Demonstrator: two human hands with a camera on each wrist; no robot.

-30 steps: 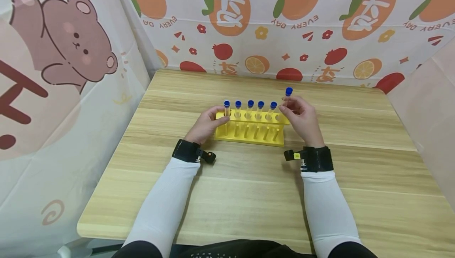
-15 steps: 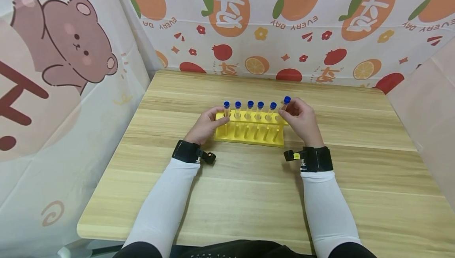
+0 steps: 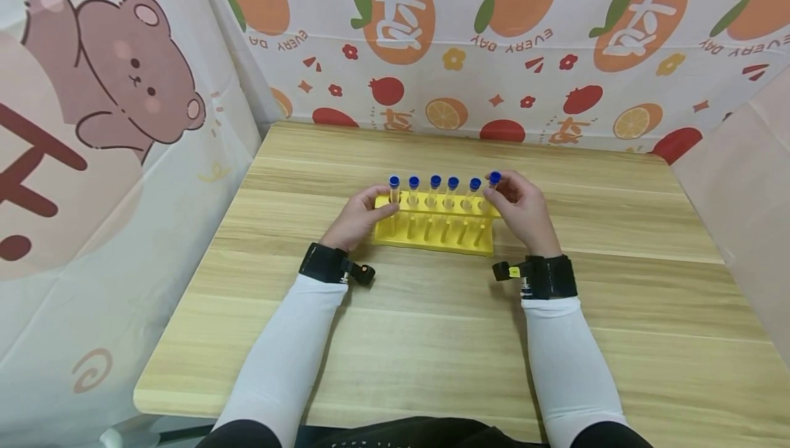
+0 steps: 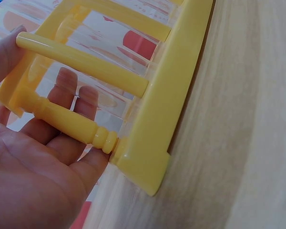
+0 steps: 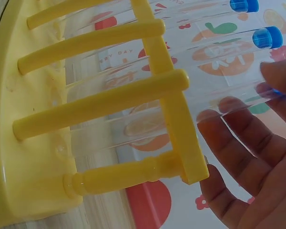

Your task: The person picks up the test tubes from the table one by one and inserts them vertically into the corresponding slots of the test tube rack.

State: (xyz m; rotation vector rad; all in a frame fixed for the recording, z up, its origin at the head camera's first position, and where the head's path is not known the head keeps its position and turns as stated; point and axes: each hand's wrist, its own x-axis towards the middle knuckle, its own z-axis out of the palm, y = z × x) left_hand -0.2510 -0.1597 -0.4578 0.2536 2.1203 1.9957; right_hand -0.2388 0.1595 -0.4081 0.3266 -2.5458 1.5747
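Observation:
A yellow test tube rack (image 3: 432, 245) stands upright on the wooden table, with a row of clear, blue-capped test tubes (image 3: 435, 191) in its holes. My left hand (image 3: 361, 216) grips the rack's left end, its fingers behind the end post (image 4: 69, 124) in the left wrist view. At the right end, my right hand (image 3: 527, 213) holds the last test tube (image 3: 494, 187) near its cap between thumb and fingers. That tube sits through the rack's top plate, and in the right wrist view its lower part (image 5: 114, 136) shows inside the frame. Fingers partly hide its cap.
The wooden table (image 3: 420, 352) extends around the rack on every side. Behind it hangs a fruit-print cloth (image 3: 469, 77), with a bear-print cloth (image 3: 129, 91) at the left. Both wrists wear black camera straps (image 3: 552, 276).
My right hand has lowered the last test tube into the rack's right-end hole, its cap moving down and slightly left. The left hand and the rack have stayed in place.

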